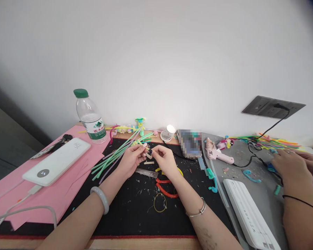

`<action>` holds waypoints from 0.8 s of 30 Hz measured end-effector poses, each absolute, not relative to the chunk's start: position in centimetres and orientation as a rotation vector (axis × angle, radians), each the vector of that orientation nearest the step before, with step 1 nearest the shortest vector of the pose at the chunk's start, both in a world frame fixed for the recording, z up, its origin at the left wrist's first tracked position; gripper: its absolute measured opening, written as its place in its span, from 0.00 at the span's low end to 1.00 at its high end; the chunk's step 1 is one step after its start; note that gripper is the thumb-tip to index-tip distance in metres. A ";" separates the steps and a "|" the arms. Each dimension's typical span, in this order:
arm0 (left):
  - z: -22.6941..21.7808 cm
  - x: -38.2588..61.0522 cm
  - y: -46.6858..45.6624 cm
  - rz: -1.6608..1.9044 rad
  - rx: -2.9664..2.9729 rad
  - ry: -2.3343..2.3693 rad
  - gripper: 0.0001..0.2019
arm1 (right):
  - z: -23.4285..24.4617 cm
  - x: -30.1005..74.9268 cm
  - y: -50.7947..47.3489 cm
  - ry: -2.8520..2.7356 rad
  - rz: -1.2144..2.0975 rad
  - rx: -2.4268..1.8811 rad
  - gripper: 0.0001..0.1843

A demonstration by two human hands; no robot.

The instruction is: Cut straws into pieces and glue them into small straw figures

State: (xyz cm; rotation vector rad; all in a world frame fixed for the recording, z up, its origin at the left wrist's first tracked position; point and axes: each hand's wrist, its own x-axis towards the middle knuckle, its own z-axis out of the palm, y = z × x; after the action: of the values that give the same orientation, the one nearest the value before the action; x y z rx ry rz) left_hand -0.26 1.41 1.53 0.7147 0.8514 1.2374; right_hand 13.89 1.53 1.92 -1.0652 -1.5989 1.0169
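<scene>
Over the black mat [125, 215], my left hand [131, 159] and my right hand [165, 160] meet with fingertips pinched. Between them is a small black piece [149, 151], mostly covered by the fingers, so its kind is unclear. Both hands appear closed on it. Just below the fingertips lies a short pale stick [149, 163]. Green and purple fuzzy stems [106, 163] lie in a bundle beside my left hand. Under my right wrist are curved red pieces [167, 191], partly hidden, and a yellow one [181, 172]. A clear plastic strip [146, 173] lies nearby.
At left stand a water bottle [92, 121] and a white power bank [57, 161] on pink paper [67, 187]. A paper cup [168, 133], phone [190, 143] and pink glue gun [219, 155] line the back. At right, another person's hands [292, 166] work near a second power bank [250, 211].
</scene>
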 end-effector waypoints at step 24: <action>2.2 -1.1 1.1 0.754 1.433 0.832 0.15 | 2.2 15.2 2.0 -1.654 1.223 -0.958 0.17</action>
State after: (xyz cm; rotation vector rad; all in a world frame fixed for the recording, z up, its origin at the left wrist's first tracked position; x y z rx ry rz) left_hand -1.11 1.07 2.22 1.4332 0.8323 0.7537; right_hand 15.18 1.98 2.16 -0.9582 -1.6540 1.2226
